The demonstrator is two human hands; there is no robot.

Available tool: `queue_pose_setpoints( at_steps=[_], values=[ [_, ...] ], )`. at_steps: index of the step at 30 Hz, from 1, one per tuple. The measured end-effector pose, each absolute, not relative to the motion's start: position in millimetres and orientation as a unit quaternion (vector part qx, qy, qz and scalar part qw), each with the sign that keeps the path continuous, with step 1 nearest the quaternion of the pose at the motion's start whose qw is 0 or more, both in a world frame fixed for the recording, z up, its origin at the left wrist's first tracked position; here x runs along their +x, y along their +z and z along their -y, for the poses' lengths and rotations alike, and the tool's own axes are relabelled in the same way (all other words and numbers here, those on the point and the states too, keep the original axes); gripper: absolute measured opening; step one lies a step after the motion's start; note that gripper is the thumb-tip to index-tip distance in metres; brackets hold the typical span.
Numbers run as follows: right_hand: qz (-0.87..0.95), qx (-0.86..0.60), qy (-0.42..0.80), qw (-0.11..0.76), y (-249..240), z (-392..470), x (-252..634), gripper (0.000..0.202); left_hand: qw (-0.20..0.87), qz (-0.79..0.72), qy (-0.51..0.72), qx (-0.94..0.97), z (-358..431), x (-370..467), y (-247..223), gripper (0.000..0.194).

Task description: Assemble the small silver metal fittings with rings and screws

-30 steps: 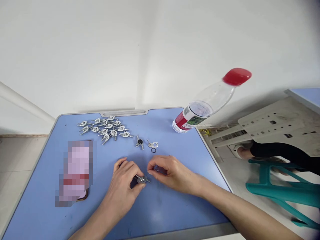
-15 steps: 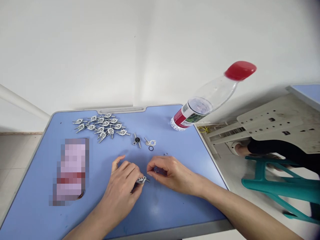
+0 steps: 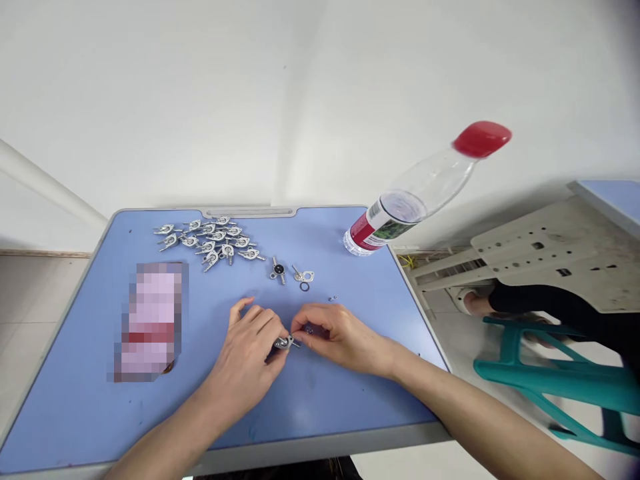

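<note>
My left hand [image 3: 253, 347] is closed around a small metal valve [image 3: 283, 343], a silver fitting with a flat eared plate and a thin stem pointing right. The thumb and fingers of my right hand [image 3: 333, 337] are pinched together at the valve's right ear; whatever is between the fingertips is too small to make out. Beyond the hands lies a valve body [image 3: 279, 270] with a black round face. To its right are a flat metal plate with a lever [image 3: 304, 275] and a black rubber ring [image 3: 305, 287]. Tiny screws [image 3: 333, 299] rest just past my right hand.
Several similar valves [image 3: 210, 241] lie in a cluster at the far left of the blue table [image 3: 320, 407]. A pixelated pinkish item [image 3: 153, 320] is at the left. A red-capped bottle [image 3: 385, 223] stands at the back right. A teal stool [image 3: 555, 380] and a person's leg are beyond.
My right hand has moved left, and its fingertips now meet the valve's ear. My left hand still holds the valve. The whole view has shifted slightly.
</note>
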State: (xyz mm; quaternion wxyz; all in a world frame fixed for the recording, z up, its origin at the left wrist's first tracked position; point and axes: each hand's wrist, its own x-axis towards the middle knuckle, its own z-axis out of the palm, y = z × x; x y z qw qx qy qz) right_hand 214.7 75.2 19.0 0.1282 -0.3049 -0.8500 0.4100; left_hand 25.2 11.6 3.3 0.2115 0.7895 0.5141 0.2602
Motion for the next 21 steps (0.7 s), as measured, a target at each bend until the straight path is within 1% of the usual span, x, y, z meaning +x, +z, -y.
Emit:
queue_pose_setpoints(
  at_steps=[4, 7, 10, 13, 15, 18, 21],
  values=[
    [0.867, -0.281, 0.391, 0.128, 18, -75, 215, 0.011, 0.212, -0.516, 0.268, 0.786, -13, 25, 2, 0.01],
    [0.891, -0.253, 0.353, 0.13, 18, -75, 215, 0.011, 0.218, -0.519, 0.262, 0.784, -14, 24, 2, 0.009],
    [0.929, -0.225, 0.267, 0.124, 18, -72, 215, 0.015, 0.224, -0.523, 0.253, 0.783, -14, 24, 3, 0.009],
    [0.96, -0.199, 0.153, 0.123, 18, -67, 216, 0.023, 0.227, -0.526, 0.253, 0.78, -14, 23, 3, 0.01],
    [0.969, -0.182, 0.106, 0.128, 19, -64, 216, 0.028, 0.231, -0.525, 0.255, 0.779, -14, 24, 2, 0.011],
    [0.974, -0.166, 0.081, 0.132, 19, -62, 217, 0.032, 0.235, -0.525, 0.256, 0.777, -14, 24, 2, 0.011],
    [0.974, -0.167, 0.09, 0.126, 18, -62, 218, 0.032, 0.234, -0.528, 0.256, 0.775, -14, 24, 2, 0.011]
  ],
)
